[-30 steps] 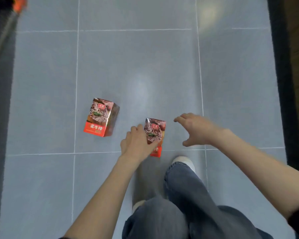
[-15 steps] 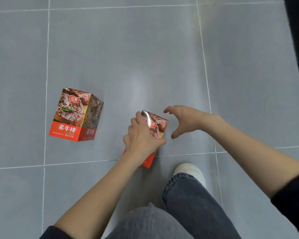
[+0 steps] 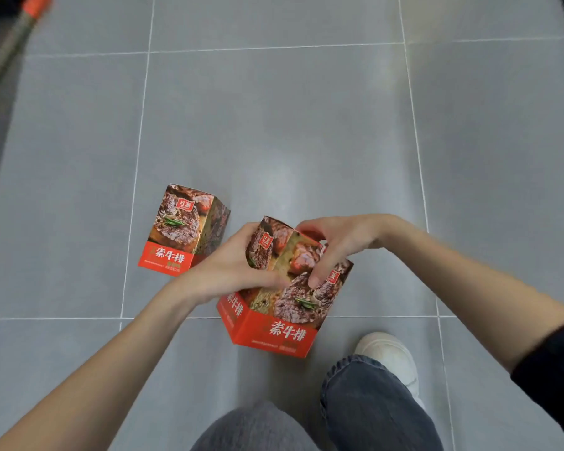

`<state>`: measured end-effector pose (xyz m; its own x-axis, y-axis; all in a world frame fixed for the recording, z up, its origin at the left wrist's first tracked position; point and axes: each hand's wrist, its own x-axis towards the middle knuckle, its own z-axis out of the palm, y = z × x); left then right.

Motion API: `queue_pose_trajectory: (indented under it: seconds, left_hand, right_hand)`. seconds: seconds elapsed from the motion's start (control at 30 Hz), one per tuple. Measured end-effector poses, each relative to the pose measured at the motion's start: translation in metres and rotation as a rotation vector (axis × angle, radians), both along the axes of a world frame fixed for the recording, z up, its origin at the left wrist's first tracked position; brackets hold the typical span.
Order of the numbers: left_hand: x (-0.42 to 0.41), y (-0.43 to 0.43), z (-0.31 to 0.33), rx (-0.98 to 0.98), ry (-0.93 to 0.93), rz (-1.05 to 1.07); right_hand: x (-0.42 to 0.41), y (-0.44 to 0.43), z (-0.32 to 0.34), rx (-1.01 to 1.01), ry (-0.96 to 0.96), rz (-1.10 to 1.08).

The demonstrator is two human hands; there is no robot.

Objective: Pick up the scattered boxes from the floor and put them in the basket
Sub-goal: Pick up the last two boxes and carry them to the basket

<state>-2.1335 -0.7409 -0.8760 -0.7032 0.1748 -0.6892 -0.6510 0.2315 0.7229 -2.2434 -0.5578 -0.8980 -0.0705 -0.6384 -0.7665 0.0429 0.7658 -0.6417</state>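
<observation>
Held box [image 3: 284, 307]: red-and-brown carton with a steak picture, tilted, one vertical edge turned toward the wearer. It sits over the grout line nearest the feet. Whether its base is clear of the floor [image 3: 274, 125] cannot be told.
Left hand [image 3: 228, 271]: curled round the carton's upper left side, thumb laid across the near face.
Right hand [image 3: 339, 242]: fingers hooked over the top edge from the far side, fingertips [image 3: 314, 281] pressing on the picture face.
Reason for hold: two opposed grips on a smooth, probably light carton, judged to steady it for lifting and carrying.
Second box [image 3: 183, 229]: same design, standing upright on the floor just left of the held one and partly behind the left hand. No hand is on it.
Basket: not in view, so its direction cannot be told.
Shoe [image 3: 388, 356]: white, below a jeans leg [image 3: 372, 408], planted just right of the held box.
Pole [image 3: 10, 43]: blurred, orange-tipped, at the floor's far left corner.
Stage, judged: one box in hand, one left to collect, neither in the basket.
</observation>
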Motion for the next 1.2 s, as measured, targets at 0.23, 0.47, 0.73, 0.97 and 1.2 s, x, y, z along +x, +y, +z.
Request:
queue_pose_trajectory:
  seconds: [0.23, 0.47, 0.73, 0.97, 1.2]
  left_hand:
    - [-0.008, -0.006, -0.003, 0.005, -0.091, -0.134]
    - [-0.078, -0.051, -0.007, -0.567, 0.136, -0.185]
    - [-0.125, -0.062, -0.030, -1.153, -0.360, -0.777]
    - [-0.135, -0.092, -0.096, -1.179, -0.569, -0.940]
    - [-0.103, -0.081, -0.024, -1.023, -0.434, -0.745]
  right_hand:
    - [0.010, 0.008, -0.013, -0.020, -0.027, -0.143]
    - [0.004, 0.041, -0.012, 0.055, 0.001, -0.219]
    - [0.003, 0.076, -0.019, 0.111, -0.001, -0.305]
    - [0.002, 0.090, -0.028, 0.139, -0.012, -0.312]
    - [-0.009, 0.082, 0.001, 0.182, 0.005, -0.259]
